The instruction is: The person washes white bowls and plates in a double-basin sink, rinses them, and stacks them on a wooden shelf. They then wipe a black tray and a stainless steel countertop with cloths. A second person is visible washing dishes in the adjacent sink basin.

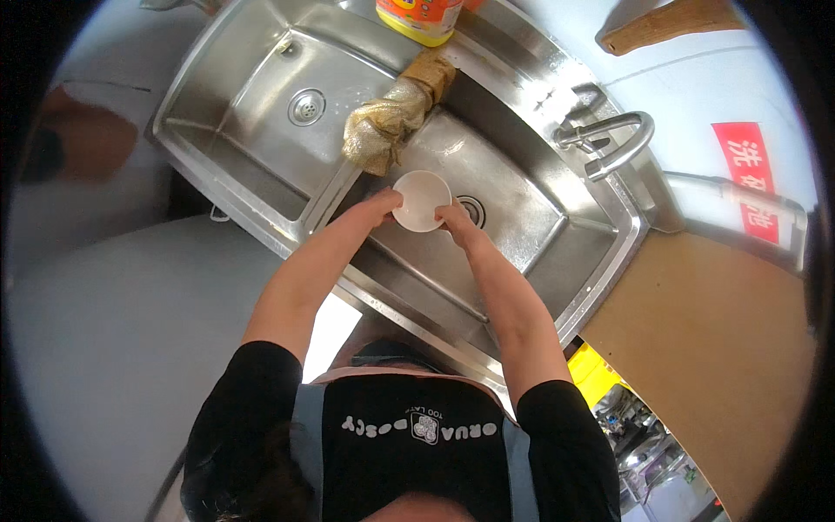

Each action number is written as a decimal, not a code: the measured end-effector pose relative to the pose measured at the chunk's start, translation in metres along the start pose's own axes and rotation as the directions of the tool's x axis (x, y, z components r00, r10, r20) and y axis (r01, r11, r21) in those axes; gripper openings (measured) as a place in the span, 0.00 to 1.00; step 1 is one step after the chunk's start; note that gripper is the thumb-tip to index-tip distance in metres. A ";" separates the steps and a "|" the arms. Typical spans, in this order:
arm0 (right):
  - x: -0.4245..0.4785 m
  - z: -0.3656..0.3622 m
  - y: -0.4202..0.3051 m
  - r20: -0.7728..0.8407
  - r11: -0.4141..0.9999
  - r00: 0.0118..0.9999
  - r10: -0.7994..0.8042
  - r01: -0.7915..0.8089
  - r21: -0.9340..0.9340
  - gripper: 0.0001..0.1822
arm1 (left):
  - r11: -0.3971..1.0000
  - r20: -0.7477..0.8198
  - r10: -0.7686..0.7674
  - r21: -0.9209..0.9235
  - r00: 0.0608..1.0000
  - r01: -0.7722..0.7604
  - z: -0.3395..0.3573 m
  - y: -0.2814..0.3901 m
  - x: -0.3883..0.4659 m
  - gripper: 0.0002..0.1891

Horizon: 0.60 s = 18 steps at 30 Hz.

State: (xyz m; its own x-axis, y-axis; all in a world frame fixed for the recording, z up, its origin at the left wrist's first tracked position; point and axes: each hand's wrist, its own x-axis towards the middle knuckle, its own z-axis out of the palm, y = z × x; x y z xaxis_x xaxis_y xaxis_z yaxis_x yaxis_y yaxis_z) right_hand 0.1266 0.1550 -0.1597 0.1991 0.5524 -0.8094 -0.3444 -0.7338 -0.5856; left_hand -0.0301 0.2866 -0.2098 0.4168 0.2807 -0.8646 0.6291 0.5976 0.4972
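Both hands hold a small white bowl (423, 199) over the right basin (483, 153) of a stainless steel double sink. My left hand (385, 203) grips the rim on its left side, and my right hand (455, 218) grips the right side. Thumbs lie on or just inside the rim; the other fingers are mostly hidden beneath. The bowl's inside faces up at me and shows nothing in it. Beside my right hand, a drain strainer (471, 210) is partly covered. Up and left of the bowl, crumpled gold mesh cloths (385, 130) drape over the sink divider.
The left basin (261, 130) has a drain (306, 107). A curved metal faucet (616, 140) stands at the back right. An orange-labelled bottle (421, 19) is behind the cloths. A brown countertop (711, 339) adjoins the sink on the right. A red sign (747, 183) bears writing.
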 end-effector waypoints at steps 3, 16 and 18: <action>0.035 -0.012 0.035 -0.069 0.986 0.995 -0.075 0.064 -0.157 0.40 | 0.976 0.093 -0.020 0.218 0.995 -0.001 -0.006 0.017 -0.003 0.38; 0.061 0.008 0.066 -0.134 0.907 0.955 -0.264 0.293 0.301 0.49 | 0.984 0.234 0.009 -0.176 0.972 0.033 -0.003 0.021 -0.015 0.33; 0.046 0.015 0.040 -0.082 0.829 0.951 -0.299 0.301 0.471 0.50 | 0.954 0.244 0.119 -0.296 0.962 -0.042 -0.008 0.025 -0.016 0.32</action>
State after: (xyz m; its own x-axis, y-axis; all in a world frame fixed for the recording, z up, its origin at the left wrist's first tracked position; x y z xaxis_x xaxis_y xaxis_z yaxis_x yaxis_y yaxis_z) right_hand 0.1082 0.1575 -0.2195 0.3676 0.7122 -0.5980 -0.6577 -0.2556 -0.7086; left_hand -0.0262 0.3032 -0.1843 0.6361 0.1576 -0.7554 0.3881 0.7808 0.4896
